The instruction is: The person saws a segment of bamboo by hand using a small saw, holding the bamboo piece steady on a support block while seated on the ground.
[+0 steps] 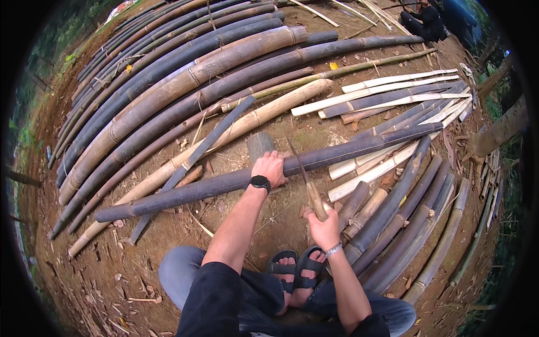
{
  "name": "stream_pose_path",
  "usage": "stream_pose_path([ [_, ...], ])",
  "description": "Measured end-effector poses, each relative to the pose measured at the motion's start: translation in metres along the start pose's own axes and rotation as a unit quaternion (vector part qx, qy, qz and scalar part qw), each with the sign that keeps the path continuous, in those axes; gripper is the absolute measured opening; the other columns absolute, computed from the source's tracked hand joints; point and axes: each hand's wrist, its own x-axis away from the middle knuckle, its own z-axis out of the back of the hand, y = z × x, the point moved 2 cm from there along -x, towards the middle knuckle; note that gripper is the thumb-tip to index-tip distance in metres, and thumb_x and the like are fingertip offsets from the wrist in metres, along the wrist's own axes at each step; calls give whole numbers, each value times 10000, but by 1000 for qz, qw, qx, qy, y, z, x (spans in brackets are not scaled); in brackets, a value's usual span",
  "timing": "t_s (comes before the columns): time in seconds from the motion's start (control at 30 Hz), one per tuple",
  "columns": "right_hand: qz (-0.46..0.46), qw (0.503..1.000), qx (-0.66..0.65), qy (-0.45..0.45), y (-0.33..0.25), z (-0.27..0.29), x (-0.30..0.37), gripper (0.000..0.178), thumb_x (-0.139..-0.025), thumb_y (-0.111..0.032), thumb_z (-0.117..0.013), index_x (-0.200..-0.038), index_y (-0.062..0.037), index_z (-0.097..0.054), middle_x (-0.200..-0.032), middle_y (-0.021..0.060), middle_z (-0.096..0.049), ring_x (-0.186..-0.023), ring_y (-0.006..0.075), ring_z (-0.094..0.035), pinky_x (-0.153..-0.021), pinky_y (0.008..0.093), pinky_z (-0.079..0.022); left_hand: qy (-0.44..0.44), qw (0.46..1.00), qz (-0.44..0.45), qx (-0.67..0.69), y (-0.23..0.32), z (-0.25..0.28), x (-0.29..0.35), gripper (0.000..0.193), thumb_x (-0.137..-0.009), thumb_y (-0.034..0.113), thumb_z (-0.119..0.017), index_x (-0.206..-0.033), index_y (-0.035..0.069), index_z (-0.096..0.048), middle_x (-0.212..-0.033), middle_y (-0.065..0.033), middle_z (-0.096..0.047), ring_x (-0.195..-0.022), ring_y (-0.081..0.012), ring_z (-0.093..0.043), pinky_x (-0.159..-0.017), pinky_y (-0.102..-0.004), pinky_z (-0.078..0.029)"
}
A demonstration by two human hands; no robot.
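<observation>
A long dark bamboo pole [208, 187] lies crosswise in front of me, from the lower left to the upper right. My left hand [269, 168] is closed over the top of it near its middle, with a black watch on the wrist. In my right hand [324, 229] is a machete [315, 202], gripped by its pale wooden handle. Its narrow blade points away from me and crosses the pole just right of my left hand; I cannot tell whether it touches. A short grey cylindrical block [260, 145] sits on the ground just beyond my left hand.
Many whole bamboo poles [185, 73] lie side by side at the far left. Split pale strips [387, 92] are at the right, with curved dark pieces [387, 224] nearer. A flat dark strip [216, 132] runs under the pole's left part. Another person [424, 22] is at the far right.
</observation>
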Motion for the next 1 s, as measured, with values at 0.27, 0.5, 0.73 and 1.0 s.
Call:
stream_pose_path([
  [0.27,-2,1000,-16,22,-3,9,3,166,-864,-118,-649,-947,21,-682,-643,152,-631,-600,211,-644,-575,378,-480,21,1000,1,-10,2,-7,-5,546,-687,316,-862,-1127,47,-682,-1148,-134,-657,-1112,-313,-636,-938,-399,-553],
  [0.5,-29,999,-40,-10,0,38,62,267,-845,-113,-641,-1078,4,-700,-711,175,-672,-658,291,-686,-640,401,-522,17,1000,4,-25,2,-5,-4,549,-669,337,-872,-1088,30,-697,-1139,-129,-661,-1110,-308,-638,-940,-401,-551],
  [0.73,23,999,-38,16,-10,27,59,240,-845,-139,-662,-1027,11,-705,-682,174,-656,-667,284,-698,-660,401,-538,14,1000,7,-4,-1,2,2,526,-669,336,-856,-1056,27,-681,-1115,-128,-654,-1105,-315,-636,-928,-411,-549],
  [1.0,-29,1000,3,1,-6,13,34,254,-834,-180,-660,-999,10,-696,-702,195,-659,-674,379,-676,-642,428,-521,12,1000,14,-23,-5,-10,2,534,-675,363,-854,-1060,51,-655,-1093,-119,-643,-1106,-324,-627,-904,-426,-560],
])
